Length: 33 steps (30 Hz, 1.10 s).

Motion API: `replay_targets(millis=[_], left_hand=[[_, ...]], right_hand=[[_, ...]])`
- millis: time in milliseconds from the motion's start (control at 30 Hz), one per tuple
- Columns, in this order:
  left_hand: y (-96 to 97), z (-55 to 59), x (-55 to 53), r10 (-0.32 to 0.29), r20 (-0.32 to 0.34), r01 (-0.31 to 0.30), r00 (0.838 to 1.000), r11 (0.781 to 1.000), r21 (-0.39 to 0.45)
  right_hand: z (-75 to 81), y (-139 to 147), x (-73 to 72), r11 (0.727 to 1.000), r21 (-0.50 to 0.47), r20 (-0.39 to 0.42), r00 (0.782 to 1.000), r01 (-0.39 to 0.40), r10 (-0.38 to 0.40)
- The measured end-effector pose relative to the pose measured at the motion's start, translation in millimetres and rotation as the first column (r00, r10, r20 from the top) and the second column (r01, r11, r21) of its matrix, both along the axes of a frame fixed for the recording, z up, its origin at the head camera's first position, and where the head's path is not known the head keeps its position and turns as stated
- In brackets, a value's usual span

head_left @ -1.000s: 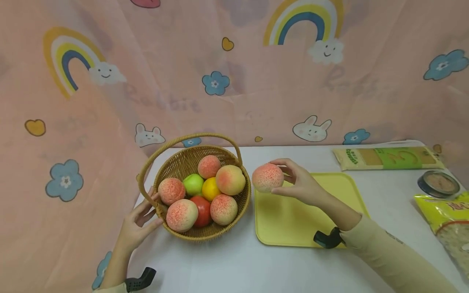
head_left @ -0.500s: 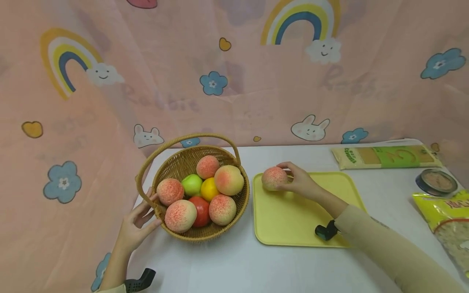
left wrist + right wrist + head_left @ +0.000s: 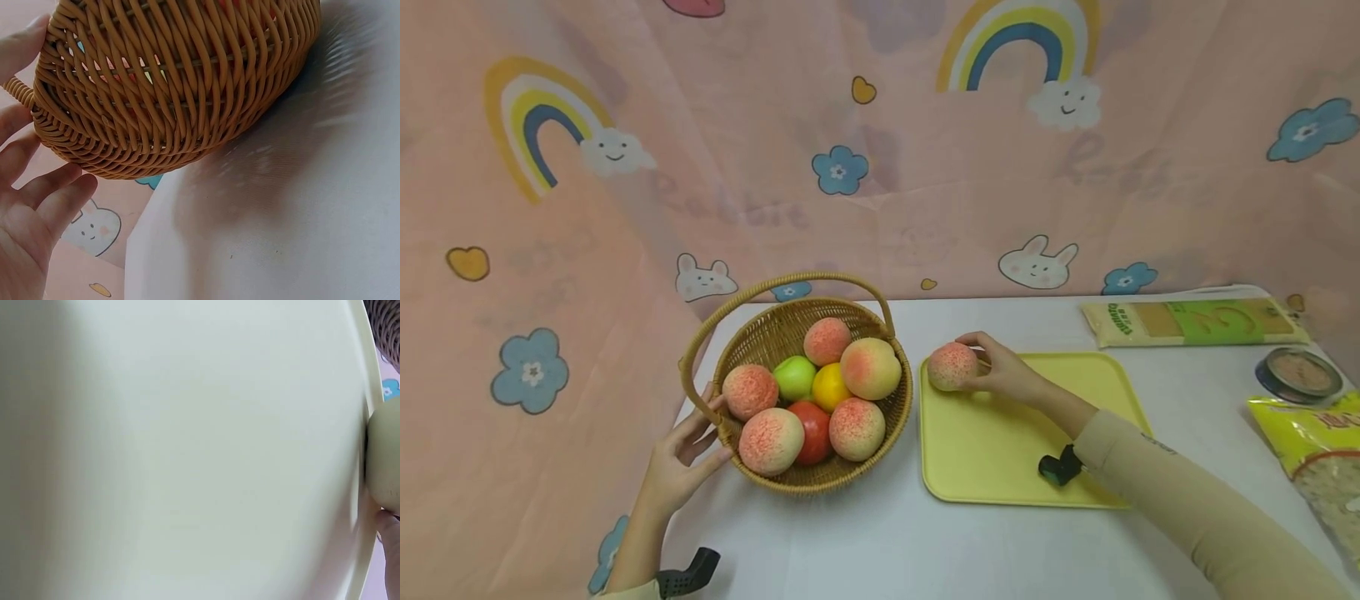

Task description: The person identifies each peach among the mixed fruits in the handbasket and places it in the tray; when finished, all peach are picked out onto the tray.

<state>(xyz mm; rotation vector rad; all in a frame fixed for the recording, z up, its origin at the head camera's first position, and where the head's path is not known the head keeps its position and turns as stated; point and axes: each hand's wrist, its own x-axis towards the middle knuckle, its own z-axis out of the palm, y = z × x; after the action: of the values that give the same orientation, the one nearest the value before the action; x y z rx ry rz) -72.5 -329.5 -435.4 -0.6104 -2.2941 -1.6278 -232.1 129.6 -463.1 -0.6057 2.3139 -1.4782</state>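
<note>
My left hand holds the left rim of a wicker basket, near the foot of its handle. In the left wrist view, the fingertips lie against the woven rim. Several peaches, a green apple, a yellow round fruit and a red round fruit sit inside. My right hand grips a pink-speckled peach at the far left corner of a yellow tray. The right wrist view shows part of that peach by the tray's edge.
Right of the tray lie a long green-labelled packet, a round dark-rimmed tin and a yellow bag. A pink printed cloth hangs behind the white table.
My right hand has brought the peach down from the basket's right side onto the tray's far left corner, then shifted it slightly left. The left hand stays on the basket.
</note>
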Motion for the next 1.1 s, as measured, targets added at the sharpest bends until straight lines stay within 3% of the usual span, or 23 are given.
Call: replay_targets(millis=[267, 467, 767, 1100], left_hand=[[-0.9, -1.5, -0.7, 0.004, 0.002, -0.004, 1.000, 1.000, 0.002], [-1.2, -2.3, -1.3, -0.005, -0.007, 0.005, 1.000, 1.000, 0.005], [-1.7, -2.6, -1.0, -0.010, -0.002, 0.010, 1.000, 1.000, 0.009], [0.4, -0.2, 0.7, 0.021, 0.002, -0.021, 1.000, 1.000, -0.019]], right_hand=[[-2.8, 3.8, -4.2, 0.999, -0.007, 0.047, 0.998, -0.050, 0.050], [3.9, 3.8, -3.5, 0.999, 0.009, -0.016, 0.999, -0.045, 0.045], [43.2, -3.9, 8.2, 0.996, 0.016, -0.164, 0.982, -0.090, 0.091], [83.1, -26.9, 25.6, 0.975, 0.013, -0.206, 0.953, -0.224, 0.222]])
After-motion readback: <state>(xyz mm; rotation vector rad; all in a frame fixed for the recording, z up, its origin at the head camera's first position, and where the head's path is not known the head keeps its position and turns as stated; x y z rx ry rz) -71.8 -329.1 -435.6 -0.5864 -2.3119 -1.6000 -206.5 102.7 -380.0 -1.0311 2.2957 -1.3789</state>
